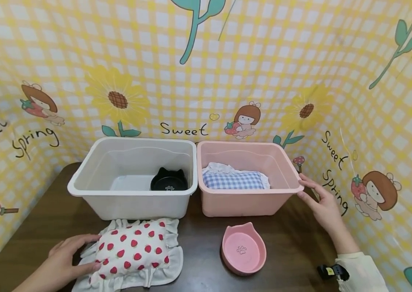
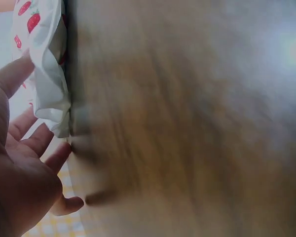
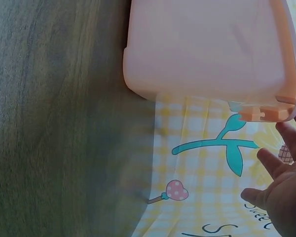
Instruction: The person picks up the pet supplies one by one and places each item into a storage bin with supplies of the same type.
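A small white cushion [image 1: 132, 251] with red strawberries and a ruffled edge lies on the table at front left. My left hand [image 1: 67, 257] touches its left side, the thumb on the fabric; in the left wrist view the fingers are spread beside the ruffle [image 2: 52, 98]. At the right, my right hand [image 1: 322, 205] rests its fingertips on the rim corner of a pink bin [image 1: 242, 205], other fingers spread in the right wrist view. Inside that bin lies a blue gingham cushion [image 1: 235, 179]. A pink cat-eared bowl [image 1: 243, 251] stands in front of it.
A white bin [image 1: 136, 205] stands left of the pink one, their rims close together. It holds a black cat-eared bowl [image 1: 169, 180]. Yellow checked cloth [image 1: 206, 81] hangs behind and along both sides of the dark wooden table [image 1: 198, 259].
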`<action>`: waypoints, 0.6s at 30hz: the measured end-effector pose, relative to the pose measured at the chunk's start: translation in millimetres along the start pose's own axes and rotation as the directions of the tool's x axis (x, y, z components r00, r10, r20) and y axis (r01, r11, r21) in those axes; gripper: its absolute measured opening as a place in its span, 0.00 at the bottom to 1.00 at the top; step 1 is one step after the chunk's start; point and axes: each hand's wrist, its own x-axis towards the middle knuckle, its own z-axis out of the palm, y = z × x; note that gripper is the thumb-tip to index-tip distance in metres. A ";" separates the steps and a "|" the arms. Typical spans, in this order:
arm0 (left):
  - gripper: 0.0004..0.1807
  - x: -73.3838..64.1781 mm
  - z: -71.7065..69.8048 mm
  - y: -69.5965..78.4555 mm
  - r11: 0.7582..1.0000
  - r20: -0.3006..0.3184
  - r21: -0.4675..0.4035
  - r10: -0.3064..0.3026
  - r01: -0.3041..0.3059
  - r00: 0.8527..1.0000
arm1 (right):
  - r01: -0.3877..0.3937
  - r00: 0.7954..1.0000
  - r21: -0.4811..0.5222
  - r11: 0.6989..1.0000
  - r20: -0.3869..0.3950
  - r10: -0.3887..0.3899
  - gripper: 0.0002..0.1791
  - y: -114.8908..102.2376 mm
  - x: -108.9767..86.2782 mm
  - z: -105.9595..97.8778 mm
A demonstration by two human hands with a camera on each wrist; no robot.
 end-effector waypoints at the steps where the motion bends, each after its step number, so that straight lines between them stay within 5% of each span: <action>1: 0.32 0.8 -0.5 1.2 1.000 0.006 -0.003 -0.015 0.015 1.000 | 0.004 1.000 0.006 1.000 -0.004 -0.004 0.20 -0.7 0.3 0.8; 12: 0.16 11.8 -7.3 16.3 0.977 0.093 -0.024 -0.211 0.214 0.973 | 0.027 0.999 0.071 0.997 -0.035 -0.025 0.17 -18.9 -2.4 4.7; 18: 0.08 11.8 -3.8 20.8 0.975 0.030 -0.050 -0.213 0.214 0.977 | 0.018 0.999 0.060 0.998 -0.040 -0.016 0.18 -11.0 -0.1 5.7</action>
